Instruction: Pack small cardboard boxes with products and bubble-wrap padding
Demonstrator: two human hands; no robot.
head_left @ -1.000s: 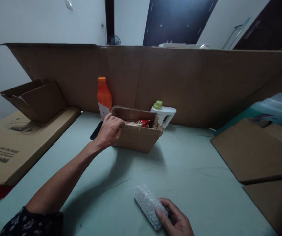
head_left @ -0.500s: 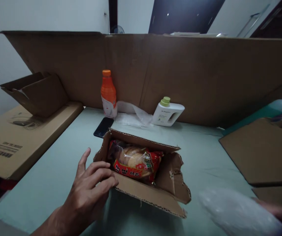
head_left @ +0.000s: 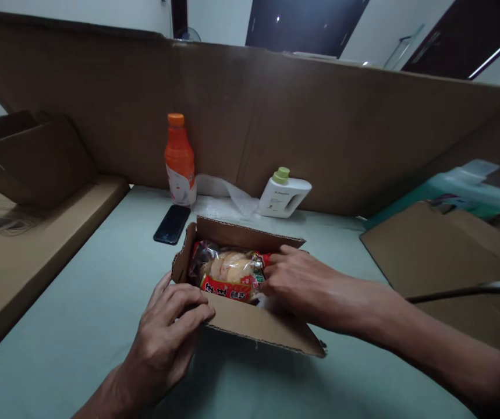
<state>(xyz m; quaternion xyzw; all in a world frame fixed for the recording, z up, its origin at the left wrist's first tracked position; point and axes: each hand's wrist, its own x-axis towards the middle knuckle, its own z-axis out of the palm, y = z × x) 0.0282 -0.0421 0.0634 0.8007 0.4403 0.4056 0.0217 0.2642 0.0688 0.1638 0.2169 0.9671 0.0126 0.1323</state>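
A small open cardboard box (head_left: 250,326) sits on the pale green table (head_left: 92,291) just in front of me. Inside its left half lies a red and clear snack packet (head_left: 227,272). My left hand (head_left: 169,331) grips the box's near left corner, with the fingers hooked over the rim. My right hand (head_left: 302,285) reaches into the right half of the box, palm down, with its fingertips against the packet. A sliver of pale bubble wrap (head_left: 270,301) shows under that hand; the rest is hidden.
Behind the box lie a black phone (head_left: 172,224) and a clear plastic sheet (head_left: 227,195). An orange bottle (head_left: 178,160) and a white jug with a green cap (head_left: 284,195) stand by the tall cardboard wall (head_left: 341,134). Flat cardboard (head_left: 433,250) lies right, a long carton (head_left: 22,244) left.
My left hand pulled the box from the back of the table to just in front of me. My right hand carried the bubble wrap roll from the table into the box.
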